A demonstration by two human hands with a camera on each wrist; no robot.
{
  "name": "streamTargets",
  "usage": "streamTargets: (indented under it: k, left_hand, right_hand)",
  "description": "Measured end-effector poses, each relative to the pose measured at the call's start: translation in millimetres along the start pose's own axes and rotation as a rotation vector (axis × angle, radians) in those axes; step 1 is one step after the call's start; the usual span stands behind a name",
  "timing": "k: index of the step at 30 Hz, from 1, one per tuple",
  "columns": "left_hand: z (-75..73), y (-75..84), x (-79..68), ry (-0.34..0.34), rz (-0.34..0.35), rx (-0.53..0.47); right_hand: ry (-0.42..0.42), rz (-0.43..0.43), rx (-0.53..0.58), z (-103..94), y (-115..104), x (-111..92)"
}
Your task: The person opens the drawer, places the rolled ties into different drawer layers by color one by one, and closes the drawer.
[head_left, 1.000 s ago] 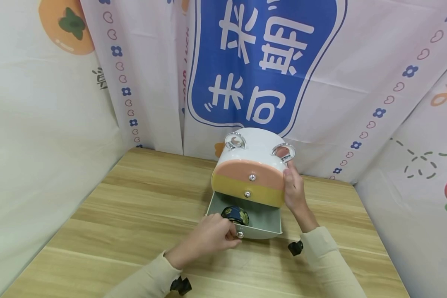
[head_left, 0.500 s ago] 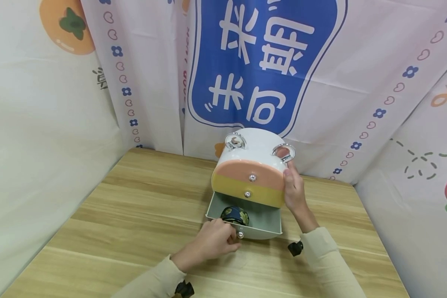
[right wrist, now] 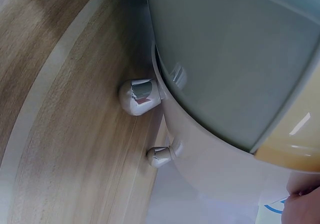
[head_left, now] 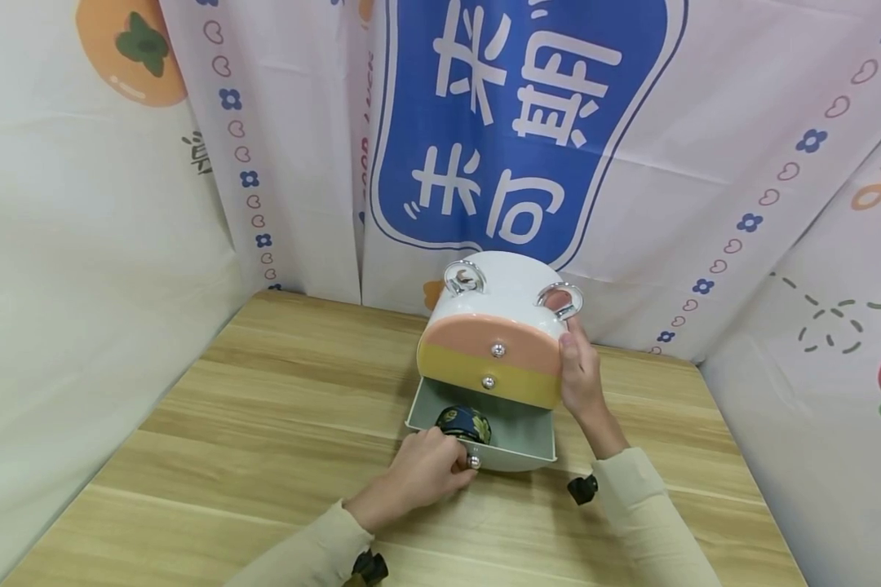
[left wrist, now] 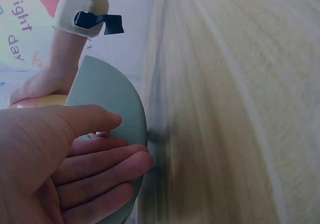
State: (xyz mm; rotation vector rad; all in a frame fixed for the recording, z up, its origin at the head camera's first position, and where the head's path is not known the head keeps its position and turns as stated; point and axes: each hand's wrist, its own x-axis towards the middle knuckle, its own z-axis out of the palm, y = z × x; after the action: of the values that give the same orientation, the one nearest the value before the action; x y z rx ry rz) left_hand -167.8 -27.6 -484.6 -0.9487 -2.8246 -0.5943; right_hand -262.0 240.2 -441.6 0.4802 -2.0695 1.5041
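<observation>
A small round-topped drawer cabinet [head_left: 510, 281] stands on the table, white with a pink and a yellow drawer front. Its bottom green drawer [head_left: 524, 432] is pulled out. In that drawer lies a dark blue rounded object with gold and green leaf patterns [head_left: 464, 423]; its kind is unclear. My left hand [head_left: 427, 471] is at the drawer's front, thumb and index finger pinching the silver knob [head_left: 474, 462], which they partly hide in the left wrist view. My right hand [head_left: 582, 375] grips the cabinet's right side, thumb at the front edge, other fingers mostly hidden behind.
Two silver ring-shaped ears [head_left: 464, 278] stick up from the cabinet top. Silver feet [right wrist: 140, 97] show beneath it in the right wrist view. The wood-grain table [head_left: 279, 424] is bounded by printed cloth walls [head_left: 705, 147] close behind the cabinet and at both sides.
My left hand has shifted slightly right and down from the drawer's rim, its fingers coming to the knob. The right hand, cabinet and drawer look unmoved.
</observation>
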Motion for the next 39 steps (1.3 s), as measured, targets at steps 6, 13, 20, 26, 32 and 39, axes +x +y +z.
streamTargets:
  k: [6, 13, 20, 26, 32, 39]
  left_hand:
    - [1.1, -1.6, 0.7, 0.008, 0.003, 0.008]
    - [-0.1, -2.5, 1.5, 0.007, -0.001, -0.004]
    - [-0.3, -4.2, 3.5, 0.015, -0.004, -0.004]
    - [-1.2, -3.8, 5.4, 0.021, -0.016, 0.003]
    - [1.7, -3.1, 8.6, 0.054, -0.037, 0.027]
    - [8.2, 0.4, 10.6, 0.124, -0.091, 0.062]
  right_hand:
    - [0.000, -0.006, 0.004, -0.1, -1, 0]
    - [-0.008, 0.003, 0.015, 0.0, -1, -1]
    - [-0.009, -0.004, 0.019, 0.4, -3, -1]
    - [-0.011, -0.006, 0.013, -0.2, -1, -1]
    - [-0.008, -0.012, 0.011, -0.3, -2, -1]
    - [-0.005, -0.015, 0.015, -0.8, -1, -1]
